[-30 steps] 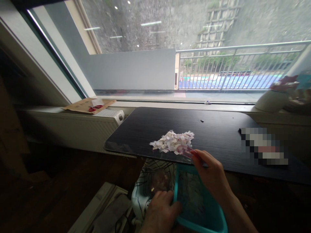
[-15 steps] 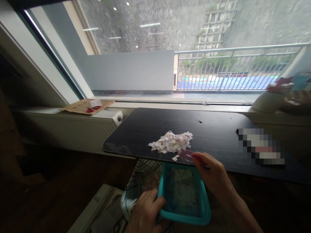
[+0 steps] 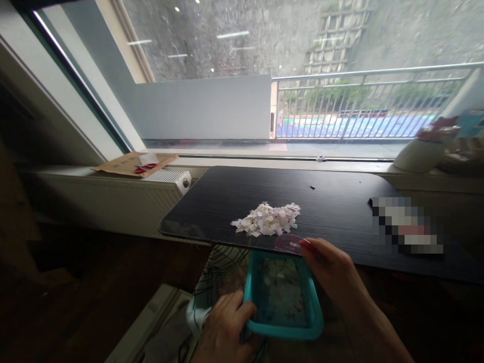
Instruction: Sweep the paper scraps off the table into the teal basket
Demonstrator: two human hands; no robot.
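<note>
A pile of small white and pink paper scraps (image 3: 268, 220) lies near the front edge of a black tabletop (image 3: 234, 194). My right hand (image 3: 328, 267) pinches a small clear pink flat piece (image 3: 288, 243) at the table's edge, just in front of the pile. Below the edge, my left hand (image 3: 224, 330) grips the left rim of a teal plastic basket (image 3: 313, 317) that holds paper scraps.
A wire wastebasket with a bag (image 3: 223, 267) stands under the table. A white radiator (image 3: 168, 177) and a cardboard sheet with red scissors (image 3: 136, 164) lie on the sill at left. A white pot (image 3: 419, 154) stands at right. A blurred-out object (image 3: 406, 224) lies on the table's right side.
My left hand has lifted the teal basket up and left, close under the table edge. My right hand has drawn the pink piece back from the pile to the edge.
</note>
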